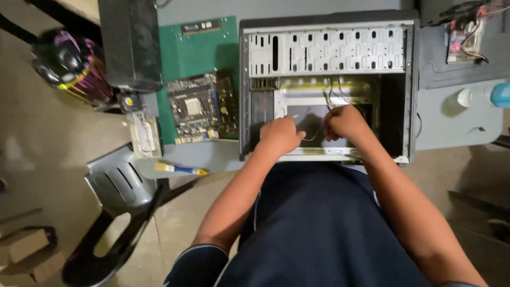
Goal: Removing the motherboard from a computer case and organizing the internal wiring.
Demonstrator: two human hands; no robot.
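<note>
Fingers: both hands, left hand (280,135) and right hand (344,122), curled narrow, thin wires (319,133) apparently pinched
Risk: wires could be snagged or strained on sharp edges inside the open computer case (255,79)

A computer repair workshop, seen from above: an opened desktop computer case (326,87) lies on a grey desk (451,122), its metal drive bays and loose wires exposed. Beside it, a bare motherboard (203,106) rests on a green mat (194,50), with a yellow-and-blue-handled screwdriver (180,169) near the desk's edge. More loose parts with coloured wiring (467,37) sit at the far corner. A plain concrete floor (48,138) surrounds the work area.
</note>
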